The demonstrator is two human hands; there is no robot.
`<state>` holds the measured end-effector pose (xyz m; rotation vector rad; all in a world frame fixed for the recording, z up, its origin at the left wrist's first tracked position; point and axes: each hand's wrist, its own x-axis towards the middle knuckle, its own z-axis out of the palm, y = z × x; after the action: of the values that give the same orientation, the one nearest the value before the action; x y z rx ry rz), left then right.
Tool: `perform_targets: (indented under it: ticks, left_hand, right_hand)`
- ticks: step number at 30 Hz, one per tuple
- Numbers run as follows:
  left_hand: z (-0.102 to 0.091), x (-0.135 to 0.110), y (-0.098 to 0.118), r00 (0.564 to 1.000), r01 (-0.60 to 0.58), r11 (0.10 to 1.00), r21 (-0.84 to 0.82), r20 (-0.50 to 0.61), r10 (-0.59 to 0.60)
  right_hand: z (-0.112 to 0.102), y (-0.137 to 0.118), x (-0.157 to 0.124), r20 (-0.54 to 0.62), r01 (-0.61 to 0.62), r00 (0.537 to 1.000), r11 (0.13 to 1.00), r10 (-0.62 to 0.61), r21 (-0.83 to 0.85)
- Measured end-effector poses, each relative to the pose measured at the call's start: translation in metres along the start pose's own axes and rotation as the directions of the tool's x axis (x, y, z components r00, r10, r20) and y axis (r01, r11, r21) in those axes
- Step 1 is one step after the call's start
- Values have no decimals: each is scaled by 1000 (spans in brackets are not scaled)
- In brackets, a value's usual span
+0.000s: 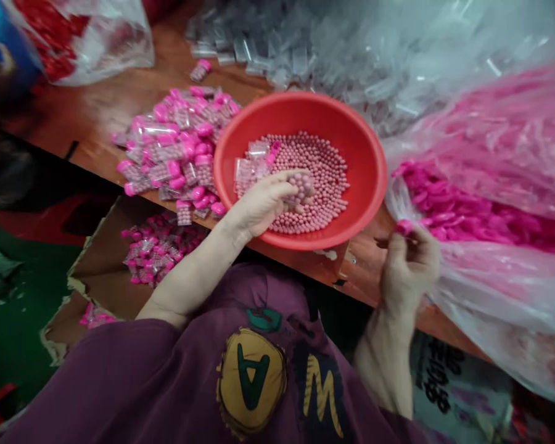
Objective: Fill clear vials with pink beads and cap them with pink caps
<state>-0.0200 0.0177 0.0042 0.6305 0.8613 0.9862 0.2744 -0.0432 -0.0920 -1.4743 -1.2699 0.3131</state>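
Observation:
Over a red basin (300, 240) of small pink beads (326, 176), my left hand (271, 197) is closed around a clear bottle (300, 187) filled with such beads. In the basin, left of that hand, lie a few clear bottles (247, 166) and a pink piece (274, 152). Right of the basin, my right hand (409, 262) pinches a bright pink cap (404, 227) between thumb and finger. Beside it, an open plastic bag (402, 194) holds many pink caps (481, 209).
Capped bead bottles (176, 142) are heaped left of the basin. Clear empty bottles (282, 55) pile up behind. Below the table edge stands a cardboard box (106, 259) with more filled bottles. At far left, another person's hand (0, 61) is near a blue container (21, 55).

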Motion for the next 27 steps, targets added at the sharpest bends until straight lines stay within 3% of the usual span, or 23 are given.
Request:
perform_targets:
  ticks: [3, 8, 12, 14, 20, 27]
  left_hand:
    - [3, 3, 7, 996, 65, 996, -66, 57, -61]
    - [15, 12, 24, 995, 25, 979, -202, 100, -5]
    - [15, 27, 29, 1000, -3, 960, -281, 20, 9]
    - [11, 32, 28, 1000, -3, 956, -293, -18, -2]
    - [2, 26, 23, 1000, -16, 985, -175, -22, 12]
    - [1, 23, 13, 991, -127, 990, -66, 34, 129]
  right_hand:
    - [24, -40, 38, -14, 133, 991, 985, -132, 114]
    - [80, -107, 75, 213, 341, 906, 929, -365, 143]
    - [108, -117, 86, 321, 467, 800, 862, -507, 196]
    - [116, -114, 84, 338, 487, 772, 842, -539, 231]
    - [122, -107, 75, 302, 402, 832, 881, -465, 248]
    - [116, -108, 76, 290, 248, 894, 915, -343, 318]
